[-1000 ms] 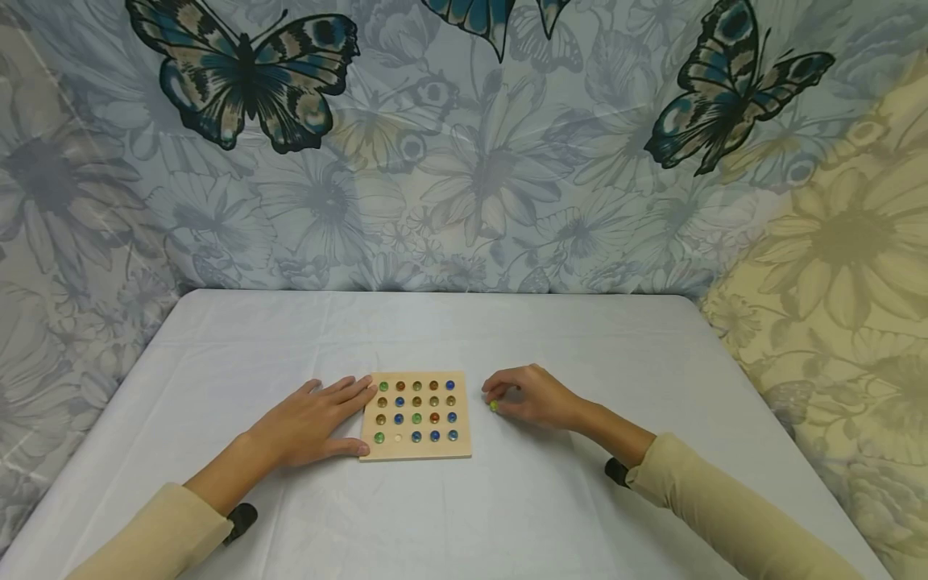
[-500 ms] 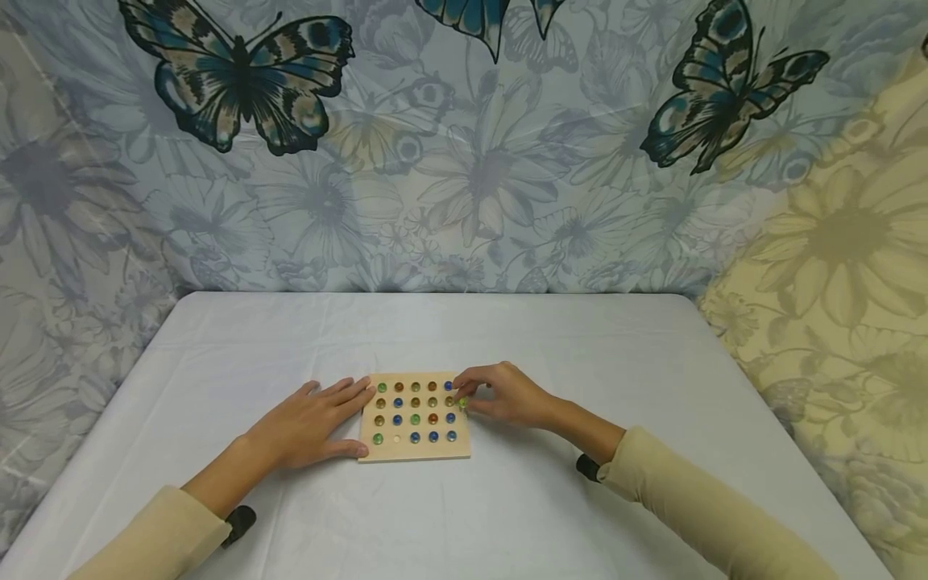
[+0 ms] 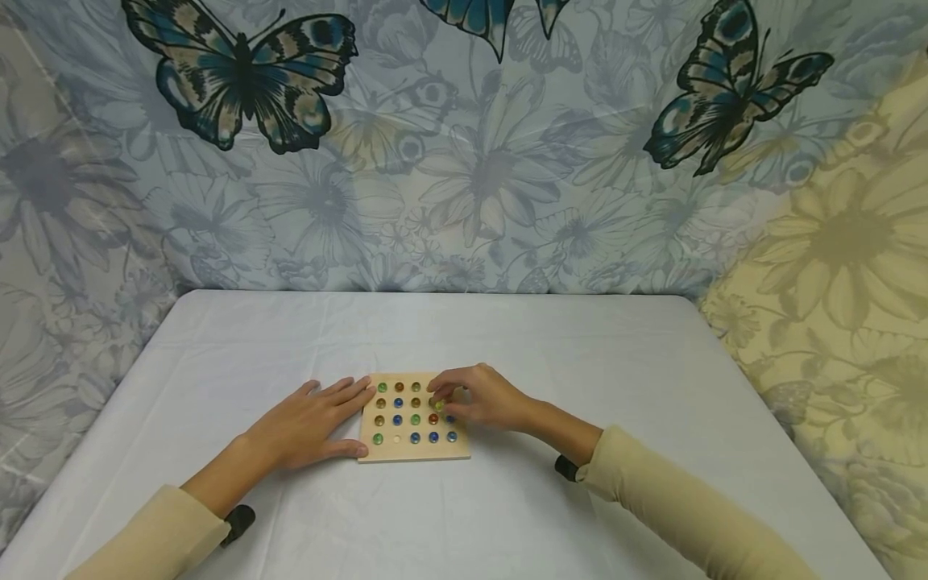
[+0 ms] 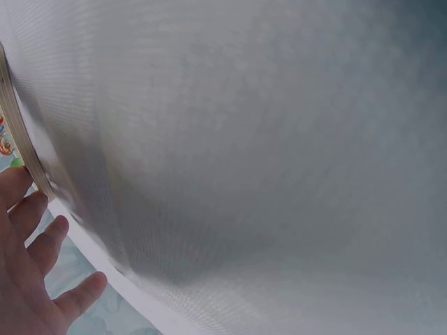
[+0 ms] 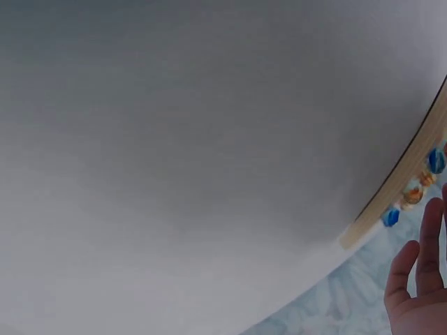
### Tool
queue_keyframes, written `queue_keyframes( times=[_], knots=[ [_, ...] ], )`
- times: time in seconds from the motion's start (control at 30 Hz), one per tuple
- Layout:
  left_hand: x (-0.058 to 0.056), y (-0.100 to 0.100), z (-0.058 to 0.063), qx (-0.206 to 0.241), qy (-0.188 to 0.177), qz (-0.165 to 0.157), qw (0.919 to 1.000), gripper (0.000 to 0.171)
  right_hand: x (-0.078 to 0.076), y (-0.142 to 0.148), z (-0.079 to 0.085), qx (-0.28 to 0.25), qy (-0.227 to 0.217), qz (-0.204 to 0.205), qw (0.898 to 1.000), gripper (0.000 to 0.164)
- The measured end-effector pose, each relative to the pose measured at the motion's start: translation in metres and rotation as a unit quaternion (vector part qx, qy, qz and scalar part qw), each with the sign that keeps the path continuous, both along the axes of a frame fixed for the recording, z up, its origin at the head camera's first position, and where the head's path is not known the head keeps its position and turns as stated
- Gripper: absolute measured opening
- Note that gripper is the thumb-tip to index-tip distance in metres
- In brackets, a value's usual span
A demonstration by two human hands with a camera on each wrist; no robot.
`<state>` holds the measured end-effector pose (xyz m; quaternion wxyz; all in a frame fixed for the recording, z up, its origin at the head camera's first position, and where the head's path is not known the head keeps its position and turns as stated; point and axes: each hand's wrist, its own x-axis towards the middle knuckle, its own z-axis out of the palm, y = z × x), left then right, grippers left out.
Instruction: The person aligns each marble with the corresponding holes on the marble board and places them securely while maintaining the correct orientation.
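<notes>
A square-cornered wooden board (image 3: 406, 450) lies on the white cloth, with rows of coloured glass marbles in its holes. One hole (image 3: 396, 439) in the nearest row holds no marble. My left hand (image 3: 308, 423) rests at the board's left edge, fingers spread and straight, thumb at the near left corner. Over the board's right part, my right hand (image 3: 489, 399) pinches a yellow-green marble (image 3: 439, 406) between thumb and fingertips. It hides some marbles at the far right. In the right wrist view, blue and amber marbles (image 5: 413, 194) sit beside the right hand (image 5: 419, 286).
The table (image 3: 290, 338) wears a white cloth, wrinkled in places. Behind it hangs a flowered backdrop (image 3: 471, 177) with butterflies. Each wrist carries a dark camera; the right one's black body (image 3: 566, 468) shows below the cuff.
My right hand has moved left from beside the board to above its right part, carrying the yellow-green marble. The left hand stays at the board's edge.
</notes>
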<state>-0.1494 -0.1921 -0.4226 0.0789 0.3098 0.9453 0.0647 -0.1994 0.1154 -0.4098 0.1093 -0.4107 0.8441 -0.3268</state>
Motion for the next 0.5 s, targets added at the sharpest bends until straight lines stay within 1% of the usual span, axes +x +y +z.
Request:
queue_keyframes(
  times=[0.17, 0.4, 0.5],
  knots=[
    [0.000, -0.001, -0.001, 0.000, 0.001, 0.000, 1.0000, 0.088, 0.003, -0.013, 0.001, -0.012, -0.022, 0.015, 1.000, 0.031],
    [0.000, -0.001, 0.000, 0.004, 0.002, -0.005, 1.0000, 0.088, 0.008, -0.030, 0.000, -0.002, -0.052, 0.022, 0.998, 0.031],
    [0.000, -0.001, 0.000, 0.003, 0.006, -0.009, 0.9999, 0.087, 0.010, -0.036, -0.002, -0.006, -0.053, 0.031, 0.998, 0.032]
  ],
)
